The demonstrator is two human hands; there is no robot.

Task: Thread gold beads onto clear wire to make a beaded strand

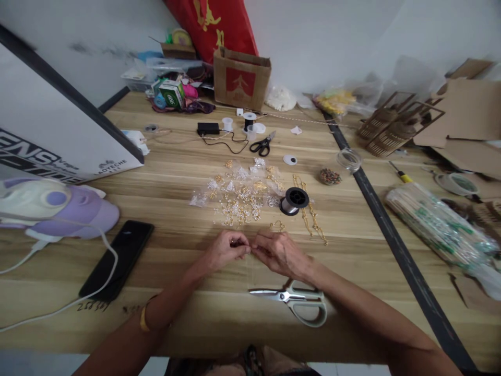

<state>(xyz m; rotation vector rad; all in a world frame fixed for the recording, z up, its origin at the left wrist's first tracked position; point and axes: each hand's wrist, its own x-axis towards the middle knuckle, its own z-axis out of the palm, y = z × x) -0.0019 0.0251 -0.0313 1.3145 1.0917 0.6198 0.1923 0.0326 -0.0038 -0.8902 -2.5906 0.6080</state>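
Note:
My left hand (227,249) and my right hand (278,253) meet fingertip to fingertip over the table's front half. Both are pinched; whatever lies between the fingers is too small to name. Just beyond them spreads a heap of gold and clear beads (242,201), partly in small plastic bags. A spool of fine thread or wire (294,201) stands to the right of the heap. By it lie a gold chain (311,211) and a small gold loop (277,225). White-handled scissors (299,302) rest near my right forearm, with the blades pointing left.
A black phone (117,260) with a white cable across it lies left. Black scissors (263,144), a black adapter (208,128) and a bowl of mixed beads (330,176) are farther back. A bag of sticks (438,224) lies right; a cardboard box (241,78) stands behind.

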